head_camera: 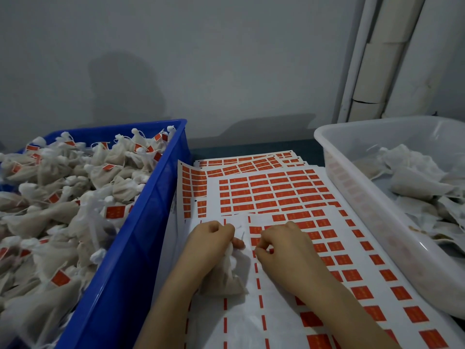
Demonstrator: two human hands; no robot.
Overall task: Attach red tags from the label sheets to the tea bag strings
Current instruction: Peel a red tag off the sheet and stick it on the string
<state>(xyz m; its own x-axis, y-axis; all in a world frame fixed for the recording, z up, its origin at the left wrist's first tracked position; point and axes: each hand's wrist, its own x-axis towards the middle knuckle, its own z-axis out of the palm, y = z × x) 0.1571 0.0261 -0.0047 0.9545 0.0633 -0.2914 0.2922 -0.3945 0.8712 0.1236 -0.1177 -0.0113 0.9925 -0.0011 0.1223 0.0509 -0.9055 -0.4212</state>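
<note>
Grey wall (226, 59), blue crate (141, 222) left, white tub (377, 197) right, label sheets (276, 192) between

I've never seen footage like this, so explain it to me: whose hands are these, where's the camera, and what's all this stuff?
No machine here: a person's two bare hands, filmed by one head-worn camera looking down. The left hand grips a tea bag by its gathered top. The right hand is curled over the label sheets spread underneath; what it pinches is too small to tell. The blue crate on the left holds tagged bags; the white tub on the right holds plain bags, no tags showing.
</note>
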